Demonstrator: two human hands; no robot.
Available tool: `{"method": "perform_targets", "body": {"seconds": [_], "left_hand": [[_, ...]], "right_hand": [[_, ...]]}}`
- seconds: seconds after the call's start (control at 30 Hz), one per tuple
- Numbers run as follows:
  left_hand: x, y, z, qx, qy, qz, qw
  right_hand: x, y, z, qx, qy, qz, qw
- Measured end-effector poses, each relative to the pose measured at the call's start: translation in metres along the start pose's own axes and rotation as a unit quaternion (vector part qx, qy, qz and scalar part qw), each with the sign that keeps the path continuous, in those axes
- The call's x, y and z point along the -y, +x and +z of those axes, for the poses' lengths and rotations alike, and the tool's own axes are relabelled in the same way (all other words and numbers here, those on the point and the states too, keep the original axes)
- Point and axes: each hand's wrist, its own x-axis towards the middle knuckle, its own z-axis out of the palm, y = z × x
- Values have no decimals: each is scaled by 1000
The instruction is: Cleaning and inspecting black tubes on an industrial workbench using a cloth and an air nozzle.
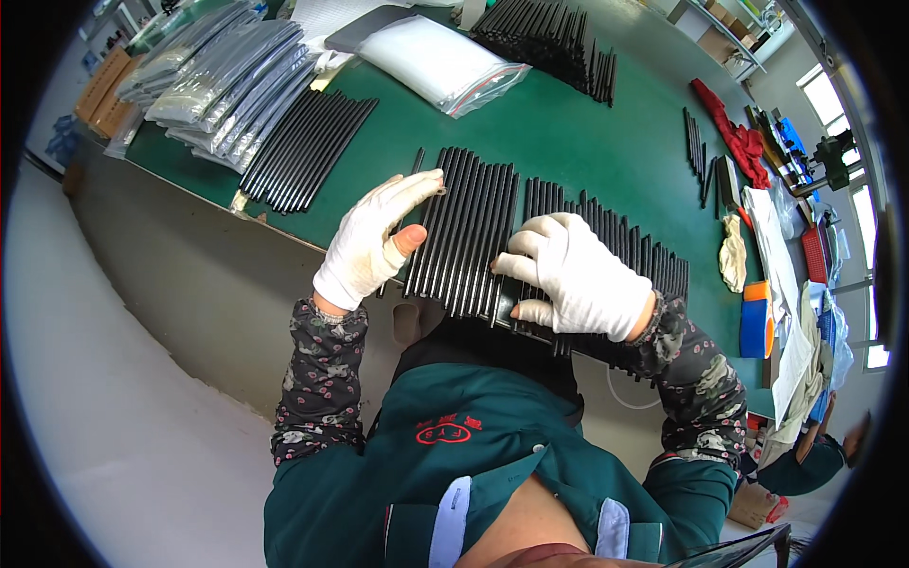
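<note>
Black rods (464, 227) lie side by side in a flat row at the near edge of the green worktop (587, 133), right in front of you. Your left hand (374, 241), in a white glove, rests open against the left end of the row, fingers stretched flat and the bare thumb tip showing. Your right hand (573, 275), also gloved, lies spread on top of the rods, fingers pressing down, gripping nothing. Further left sits a second bundle of black rods (308, 151), beside grey plastic packets (227, 80). Beyond lies a clear zip bag (440, 62), and a red cloth (739, 137) to the right.
</note>
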Motion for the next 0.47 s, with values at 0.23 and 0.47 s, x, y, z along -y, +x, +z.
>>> {"method": "perform_targets", "body": {"seconds": [0.23, 0.47], "left_hand": [[3, 0, 2, -7, 11, 11, 1000], [0, 0, 1, -5, 16, 9, 1000]], "right_hand": [[-1, 5, 4, -36, -1, -19, 999], [2, 12, 6, -17, -9, 7, 1000]]}}
